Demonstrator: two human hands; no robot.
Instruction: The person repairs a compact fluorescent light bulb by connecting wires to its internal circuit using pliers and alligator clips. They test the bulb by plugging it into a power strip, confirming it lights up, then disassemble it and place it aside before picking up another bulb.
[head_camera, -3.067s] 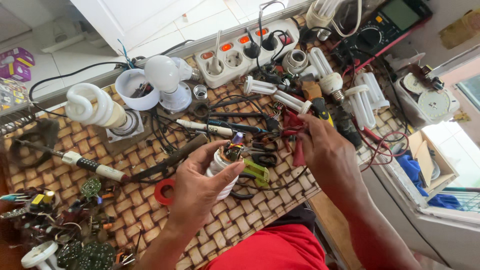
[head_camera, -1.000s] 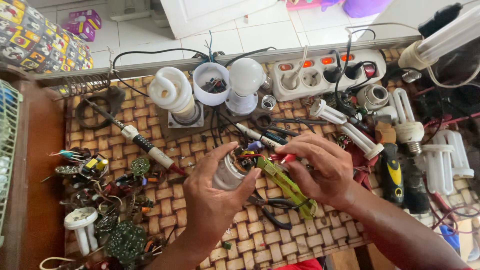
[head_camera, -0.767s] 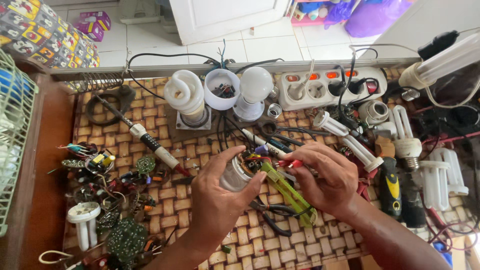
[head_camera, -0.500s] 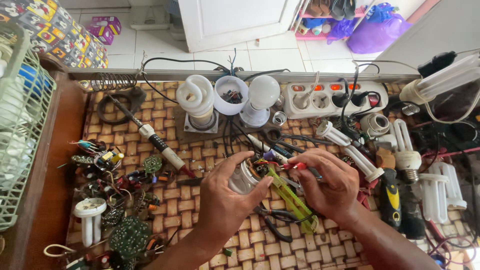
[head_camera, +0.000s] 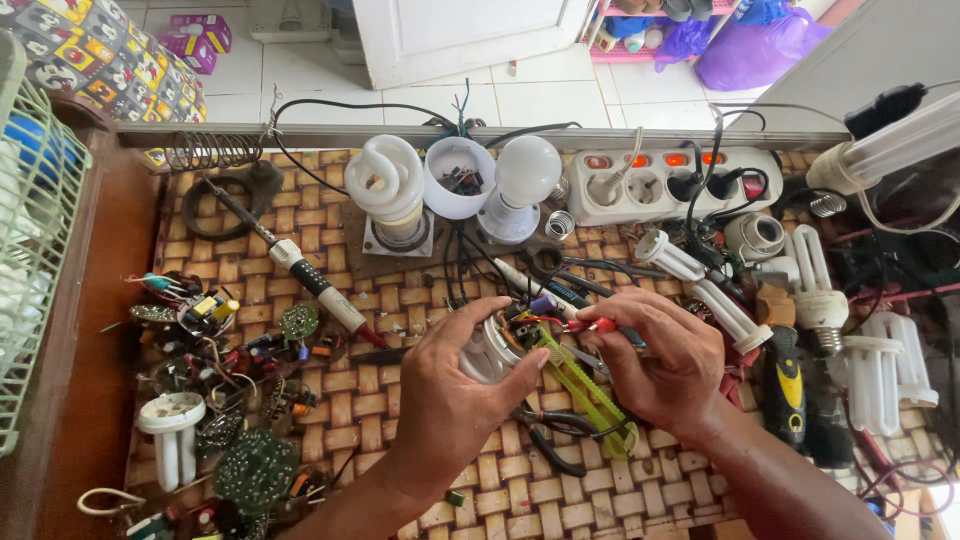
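Where clutter crowds: lamp base (head_camera: 490, 350), hands.

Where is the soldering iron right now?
In the head view, the soldering iron lies diagonally on the woven mat, left of the left hand, below the spiral bulb.

White lamp base (head_camera: 487, 350) in my left hand (head_camera: 455, 395), tilted, open end showing circuit board and wires, red-handled tool (head_camera: 592, 325) in my right hand (head_camera: 668, 365), tip at board
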